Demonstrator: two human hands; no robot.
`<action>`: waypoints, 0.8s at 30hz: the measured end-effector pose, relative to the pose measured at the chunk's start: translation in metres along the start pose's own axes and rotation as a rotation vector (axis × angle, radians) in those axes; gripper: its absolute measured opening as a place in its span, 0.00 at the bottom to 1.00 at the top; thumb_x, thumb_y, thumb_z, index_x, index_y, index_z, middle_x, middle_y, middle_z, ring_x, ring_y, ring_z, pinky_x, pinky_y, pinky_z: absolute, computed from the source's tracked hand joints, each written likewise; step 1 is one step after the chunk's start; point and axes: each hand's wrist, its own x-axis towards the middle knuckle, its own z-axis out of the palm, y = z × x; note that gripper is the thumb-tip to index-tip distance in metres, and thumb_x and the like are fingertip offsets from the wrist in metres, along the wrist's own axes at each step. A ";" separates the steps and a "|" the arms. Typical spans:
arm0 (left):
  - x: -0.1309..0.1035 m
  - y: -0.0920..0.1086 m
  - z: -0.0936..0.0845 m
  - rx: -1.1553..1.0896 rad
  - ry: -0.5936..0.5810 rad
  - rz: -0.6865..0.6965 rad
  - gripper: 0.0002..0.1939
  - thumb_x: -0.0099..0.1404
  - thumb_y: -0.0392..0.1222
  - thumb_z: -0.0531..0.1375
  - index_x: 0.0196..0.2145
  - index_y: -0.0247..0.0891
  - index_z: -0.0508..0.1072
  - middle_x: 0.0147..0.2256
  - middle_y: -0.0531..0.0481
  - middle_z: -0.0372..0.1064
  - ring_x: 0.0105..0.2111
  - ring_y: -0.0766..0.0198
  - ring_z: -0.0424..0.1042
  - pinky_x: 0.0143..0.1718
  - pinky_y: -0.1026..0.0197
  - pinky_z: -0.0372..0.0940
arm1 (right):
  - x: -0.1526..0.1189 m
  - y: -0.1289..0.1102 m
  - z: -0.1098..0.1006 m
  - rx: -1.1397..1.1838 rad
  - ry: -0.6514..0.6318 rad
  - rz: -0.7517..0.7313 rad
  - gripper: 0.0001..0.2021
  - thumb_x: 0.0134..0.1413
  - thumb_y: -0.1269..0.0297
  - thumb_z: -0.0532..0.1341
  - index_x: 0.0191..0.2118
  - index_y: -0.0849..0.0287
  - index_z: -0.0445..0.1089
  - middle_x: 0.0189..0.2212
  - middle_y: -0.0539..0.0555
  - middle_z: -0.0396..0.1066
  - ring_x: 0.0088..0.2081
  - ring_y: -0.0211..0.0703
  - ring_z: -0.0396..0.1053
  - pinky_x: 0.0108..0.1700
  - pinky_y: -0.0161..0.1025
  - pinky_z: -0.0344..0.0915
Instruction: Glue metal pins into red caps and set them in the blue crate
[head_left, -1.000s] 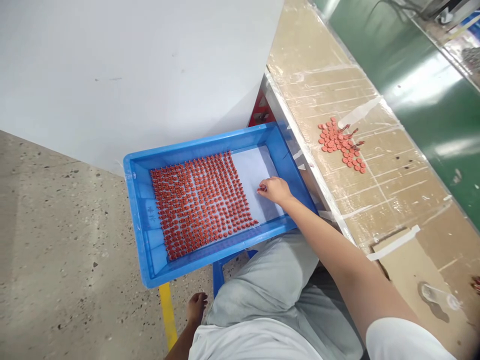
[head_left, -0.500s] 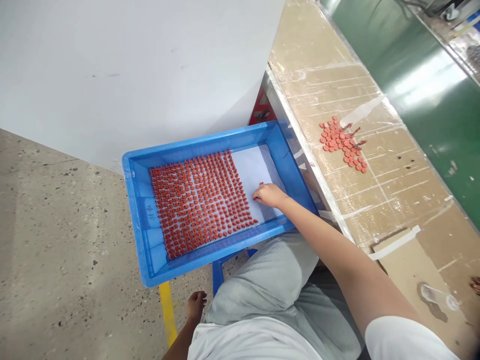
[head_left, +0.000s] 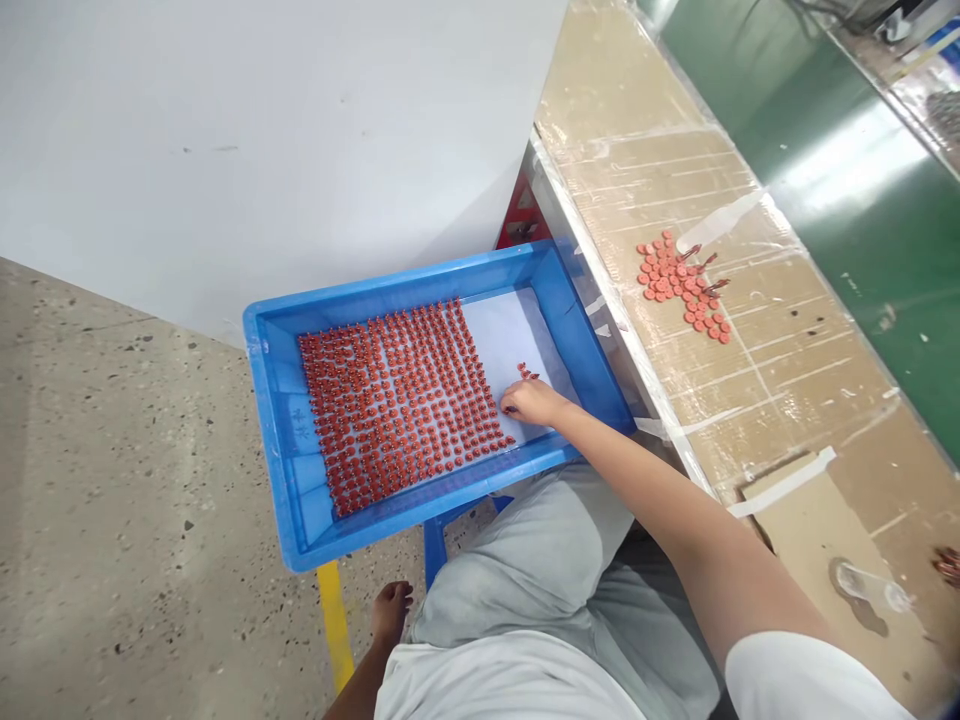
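My right hand (head_left: 531,402) is inside a blue plastic bin (head_left: 405,276). Its fingers are pinched at the end of the rows of small red round parts with dark pins (head_left: 401,400); what sits between the fingertips is hidden. A few loose red parts (head_left: 524,371) lie just behind that hand on the white sheet (head_left: 501,330) lining the bin. Low at the front, my left hand (head_left: 392,607) hangs beside my leg with fingers loosely curled, apparently holding nothing.
A cardboard-covered bench (head_left: 637,150) runs along the right, bearing a cluster of red discs (head_left: 664,270) and several pinned parts (head_left: 707,268). A blue stool (head_left: 435,552) supports things near my knees. A white panel (head_left: 285,150) stands behind the bin.
My right hand has moved slightly toward the front edge of the bin, uncovering more of the loose red parts behind it. My left hand stays where it was.
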 end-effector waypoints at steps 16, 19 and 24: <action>0.001 0.002 0.000 -0.072 -0.073 -0.023 0.17 0.65 0.47 0.56 0.46 0.34 0.69 0.43 0.46 0.71 0.38 0.64 0.72 0.39 0.55 0.70 | -0.005 0.001 0.017 0.110 0.064 0.101 0.11 0.51 0.65 0.63 0.42 0.53 0.74 0.39 0.52 0.77 0.39 0.43 0.72 0.38 0.34 0.60; -0.001 0.002 -0.001 -0.059 -0.075 -0.032 0.16 0.64 0.47 0.56 0.46 0.34 0.70 0.43 0.46 0.71 0.39 0.63 0.72 0.39 0.55 0.70 | -0.005 0.002 0.018 0.145 0.051 0.091 0.12 0.49 0.67 0.64 0.42 0.51 0.75 0.38 0.50 0.77 0.39 0.42 0.73 0.39 0.33 0.60; -0.003 0.004 -0.002 -0.040 -0.069 -0.037 0.16 0.64 0.47 0.56 0.45 0.34 0.70 0.43 0.46 0.71 0.39 0.63 0.72 0.39 0.55 0.70 | -0.005 0.002 0.021 0.202 0.061 0.126 0.14 0.46 0.64 0.66 0.43 0.52 0.74 0.38 0.50 0.77 0.39 0.42 0.73 0.38 0.33 0.61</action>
